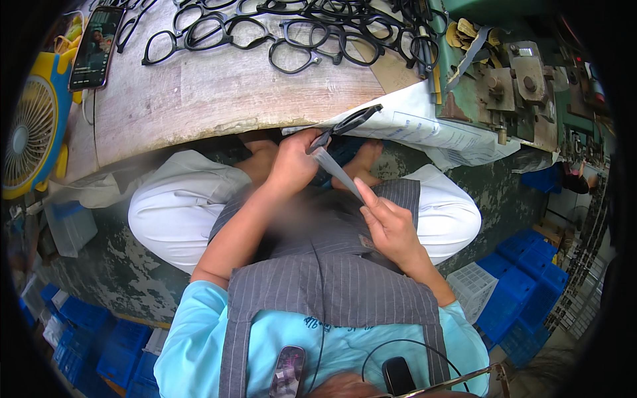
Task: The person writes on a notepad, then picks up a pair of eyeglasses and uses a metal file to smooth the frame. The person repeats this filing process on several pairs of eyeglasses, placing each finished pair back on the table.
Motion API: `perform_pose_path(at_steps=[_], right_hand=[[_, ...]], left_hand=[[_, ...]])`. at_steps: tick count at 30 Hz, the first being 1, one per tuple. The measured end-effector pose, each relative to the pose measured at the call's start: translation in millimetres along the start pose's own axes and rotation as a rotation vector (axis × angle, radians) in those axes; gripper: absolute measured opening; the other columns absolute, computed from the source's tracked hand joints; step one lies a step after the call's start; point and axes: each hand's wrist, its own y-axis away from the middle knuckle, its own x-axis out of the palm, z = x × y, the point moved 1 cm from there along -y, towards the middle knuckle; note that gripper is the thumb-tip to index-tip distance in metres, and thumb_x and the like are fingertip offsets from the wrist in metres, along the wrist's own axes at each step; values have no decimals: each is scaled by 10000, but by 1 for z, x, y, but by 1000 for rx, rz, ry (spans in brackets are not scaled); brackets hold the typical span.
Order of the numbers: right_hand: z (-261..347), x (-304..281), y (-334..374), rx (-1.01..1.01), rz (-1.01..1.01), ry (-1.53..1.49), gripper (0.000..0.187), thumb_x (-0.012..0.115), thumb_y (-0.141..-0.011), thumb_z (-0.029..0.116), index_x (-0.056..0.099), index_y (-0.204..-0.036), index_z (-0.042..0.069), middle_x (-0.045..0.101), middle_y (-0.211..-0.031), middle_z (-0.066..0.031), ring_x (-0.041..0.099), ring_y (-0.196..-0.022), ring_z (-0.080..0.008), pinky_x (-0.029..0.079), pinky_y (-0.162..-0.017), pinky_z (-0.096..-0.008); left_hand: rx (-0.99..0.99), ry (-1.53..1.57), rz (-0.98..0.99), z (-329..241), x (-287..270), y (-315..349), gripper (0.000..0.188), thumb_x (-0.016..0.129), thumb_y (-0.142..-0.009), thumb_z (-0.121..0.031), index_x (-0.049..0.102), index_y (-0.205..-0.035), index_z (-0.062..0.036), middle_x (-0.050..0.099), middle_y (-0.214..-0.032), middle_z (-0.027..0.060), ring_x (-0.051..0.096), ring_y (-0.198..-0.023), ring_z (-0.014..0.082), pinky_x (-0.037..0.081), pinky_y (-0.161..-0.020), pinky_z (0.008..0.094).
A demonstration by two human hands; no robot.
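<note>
My left hand (295, 164) is closed on a black eyeglass frame (359, 120), held just past the near edge of the workbench above my lap. The frame's far end points up and to the right. In my right hand (393, 229) is a flat grey file-like strip (338, 172), gripped with the thumb along it. Its far end meets the frame close to my left fingers; whether it touches the frame or lies just beside it I cannot tell. My left fingertips are partly hidden behind the frame.
Several black eyeglass frames (249, 33) lie along the back of the wooden workbench (199, 99). A phone (98, 48) and a yellow-blue fan (26, 132) stand at the left. Green machinery (464, 109) and a white plastic sheet (424, 123) are at the right. Blue crates (507, 292) flank me.
</note>
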Motion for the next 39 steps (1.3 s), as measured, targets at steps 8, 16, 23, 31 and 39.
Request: perform_pose_path(at_steps=[8, 16, 23, 31, 39], right_hand=[[-10, 13, -18, 97, -36, -85, 499, 573, -875, 8, 487, -1359, 89, 617, -811, -236, 630, -723, -386, 492, -643, -396], [0, 7, -17, 67, -46, -66, 489, 575, -874, 16, 488, -1351, 77, 615, -792, -232, 629, -739, -399, 493, -662, -416], [-2, 9, -37, 90, 20, -86, 501, 576, -868, 13, 485, -1356, 80, 610, -789, -222, 623, -734, -370, 477, -666, -415], [-7, 12, -36, 29, -11, -70, 502, 569, -871, 6, 485, -1358, 91, 616, -809, -225, 623, -726, -370, 486, -656, -408], [-15, 12, -16, 60, -49, 20, 508, 590, -857, 12, 504, -1348, 112, 588, -739, -206, 602, -673, -377, 480, -626, -419]], left_hand=[[5, -93, -33, 5, 2, 1, 243, 587, -777, -25, 637, -1015, -15, 649, -941, 218, 637, -898, 376, 501, -762, 404], [46, -109, -26, 4, 0, 0, 208, 593, -777, -50, 629, -980, -18, 640, -901, 227, 627, -874, 396, 497, -736, 420], [59, -66, -102, 2, 4, 1, 167, 590, -776, -53, 639, -935, -40, 638, -830, 223, 627, -820, 405, 496, -691, 431], [3, -122, -39, 7, 3, -1, 162, 600, -793, -25, 636, -950, -5, 652, -877, 211, 636, -851, 366, 498, -732, 400], [21, -85, -36, 3, 1, 0, 194, 605, -790, -54, 633, -978, -16, 646, -920, 223, 632, -884, 386, 500, -754, 403]])
